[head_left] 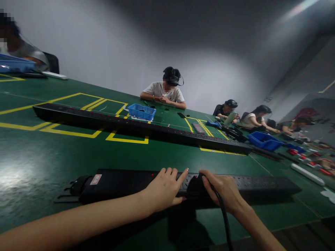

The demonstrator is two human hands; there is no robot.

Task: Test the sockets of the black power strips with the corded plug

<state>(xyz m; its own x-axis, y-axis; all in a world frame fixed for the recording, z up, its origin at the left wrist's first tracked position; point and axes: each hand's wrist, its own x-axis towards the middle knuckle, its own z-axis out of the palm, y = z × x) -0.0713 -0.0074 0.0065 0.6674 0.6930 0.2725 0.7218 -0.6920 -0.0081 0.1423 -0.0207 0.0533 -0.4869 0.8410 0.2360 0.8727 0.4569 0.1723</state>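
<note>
A long black power strip [261, 184] lies across the green table near me, with a white label [95, 179] at its left end. My left hand [165, 188] rests flat on top of the strip, fingers stretched out. My right hand [224, 190] is closed on a black plug [194, 182] set on the strip's sockets. The plug's black cable [224, 223] runs down past my right wrist toward me.
A second long black power strip [125, 124] lies farther back across yellow floor-tape lines. Blue bins [141, 112] [264, 141] stand beyond it. Several other people sit along the far side of the green table [39, 164]. A white bar [307, 174] lies at right.
</note>
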